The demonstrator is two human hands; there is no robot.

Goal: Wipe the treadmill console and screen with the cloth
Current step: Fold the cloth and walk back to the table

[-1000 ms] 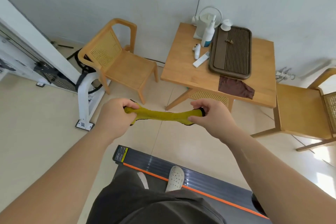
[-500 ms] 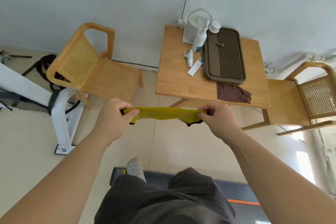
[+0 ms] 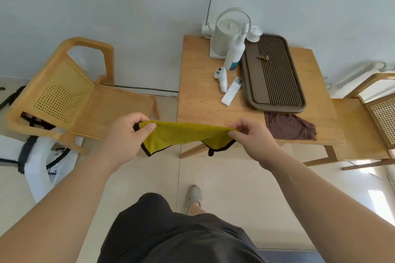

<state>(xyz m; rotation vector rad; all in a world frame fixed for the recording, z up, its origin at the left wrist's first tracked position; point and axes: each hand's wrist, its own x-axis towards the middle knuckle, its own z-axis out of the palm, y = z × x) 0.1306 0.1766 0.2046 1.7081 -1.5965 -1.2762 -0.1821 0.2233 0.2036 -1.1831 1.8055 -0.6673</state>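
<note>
Both hands pinch the yellow cloth (image 3: 181,135), left hand (image 3: 126,134) and right hand (image 3: 254,140) stretching it sideways (treadmill console out of sight, direction unclear).

A fuzzy, matt yellow cloth (image 3: 181,135) with a black stitched hem is seen in front of the counter (image 3: 201,92), which is made of smooth, satin-finished wood. On the counter, a ribbed dark tray (image 3: 272,76) of matt finish, a smooth white plastic bottle (image 3: 234,54) and a limp brown rag (image 3: 290,127) are shown. Left of the counter, a wooden chair (image 3: 70,96) backed with woven cane is seen.
</note>
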